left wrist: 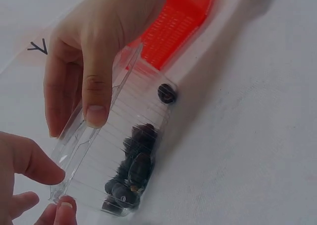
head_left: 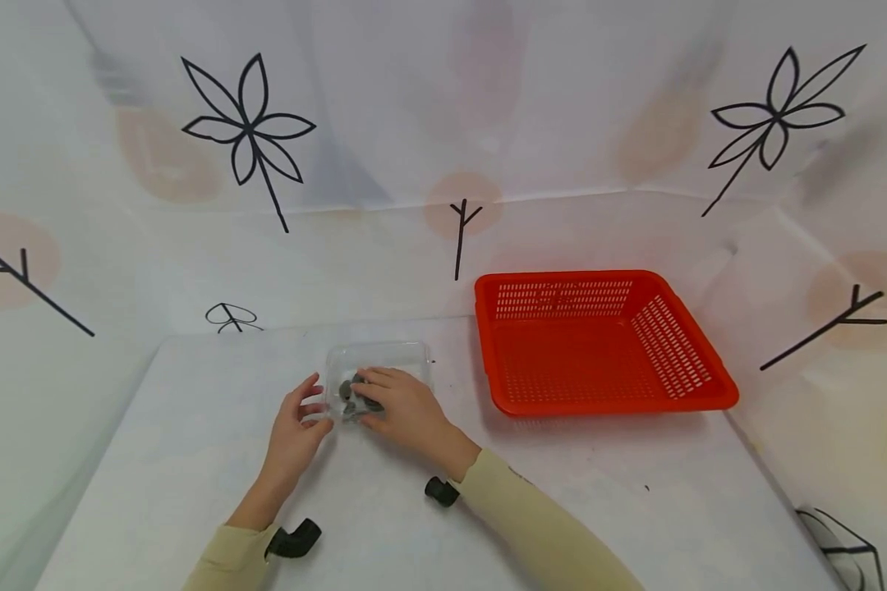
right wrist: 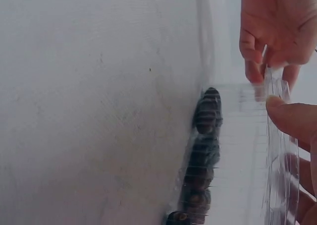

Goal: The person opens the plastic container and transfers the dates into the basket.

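A clear plastic box (head_left: 414,355) with ribbed sides stands on the white table. Dark, rounded pieces (left wrist: 139,168) lie along its bottom, and their kind is unclear. One such piece (left wrist: 167,93) sits apart towards the box's other end. My left hand (head_left: 291,431) is at the left end, fingertips and thumb around the clear corner. From above, my right hand (head_left: 406,410) holds the box at its near rim: the thumb (right wrist: 287,116) rests against the edge and the fingers reach over the top. Whether a lid covers the box is hard to tell through the clear plastic.
To the right stands a red perforated basket (head_left: 562,345) with nothing visible inside. White sheets with black plant drawings (head_left: 249,127) hang behind the table (head_left: 562,509). Black cylindrical parts (head_left: 296,539) sit beside both sleeves.
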`<action>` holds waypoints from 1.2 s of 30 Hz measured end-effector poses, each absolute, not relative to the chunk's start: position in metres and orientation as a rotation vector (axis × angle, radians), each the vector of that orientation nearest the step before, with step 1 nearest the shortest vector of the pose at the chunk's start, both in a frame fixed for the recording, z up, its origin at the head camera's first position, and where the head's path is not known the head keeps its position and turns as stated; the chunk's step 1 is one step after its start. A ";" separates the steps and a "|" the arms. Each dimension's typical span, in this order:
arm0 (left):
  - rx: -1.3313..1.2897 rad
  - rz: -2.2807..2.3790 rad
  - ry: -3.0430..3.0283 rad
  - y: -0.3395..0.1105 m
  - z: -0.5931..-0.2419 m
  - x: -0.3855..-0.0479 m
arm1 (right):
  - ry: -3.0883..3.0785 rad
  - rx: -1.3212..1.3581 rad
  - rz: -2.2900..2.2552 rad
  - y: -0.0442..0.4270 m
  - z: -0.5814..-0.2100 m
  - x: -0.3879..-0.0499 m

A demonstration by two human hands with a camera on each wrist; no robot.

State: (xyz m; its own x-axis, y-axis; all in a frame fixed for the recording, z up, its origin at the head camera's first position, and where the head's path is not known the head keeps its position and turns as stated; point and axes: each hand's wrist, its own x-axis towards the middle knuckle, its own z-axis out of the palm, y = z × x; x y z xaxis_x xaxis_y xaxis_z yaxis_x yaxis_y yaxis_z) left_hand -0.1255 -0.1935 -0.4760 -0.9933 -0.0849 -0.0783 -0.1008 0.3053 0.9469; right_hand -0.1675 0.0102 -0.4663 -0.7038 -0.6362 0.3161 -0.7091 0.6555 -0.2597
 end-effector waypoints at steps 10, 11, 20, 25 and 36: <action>-0.224 1.914 2.352 -0.194 -0.482 -0.127 | -2.639 1.136 0.471 0.015 -0.467 -0.170; -0.230 1.915 2.339 -0.194 -0.482 -0.127 | -2.611 1.143 0.451 0.015 -0.467 -0.170; -0.237 1.949 2.311 -0.191 -0.487 -0.125 | -2.414 1.200 0.387 0.007 -0.473 -0.172; -0.273 2.053 2.206 -0.186 -0.489 -0.123 | -2.399 1.207 0.416 0.005 -0.477 -0.172; -0.333 2.164 2.031 -0.185 -0.485 -0.123 | -2.324 1.201 0.445 0.004 -0.484 -0.173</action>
State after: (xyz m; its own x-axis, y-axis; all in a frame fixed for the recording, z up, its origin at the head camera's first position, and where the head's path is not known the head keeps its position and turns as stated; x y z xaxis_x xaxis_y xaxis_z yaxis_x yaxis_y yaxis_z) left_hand -0.1228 -0.1851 -0.4847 -0.9633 -0.0389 -0.2655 -0.2625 -0.0684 0.9625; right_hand -0.1726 0.0038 -0.4840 -0.4978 -0.6679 0.5533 -0.8250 0.5615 -0.0644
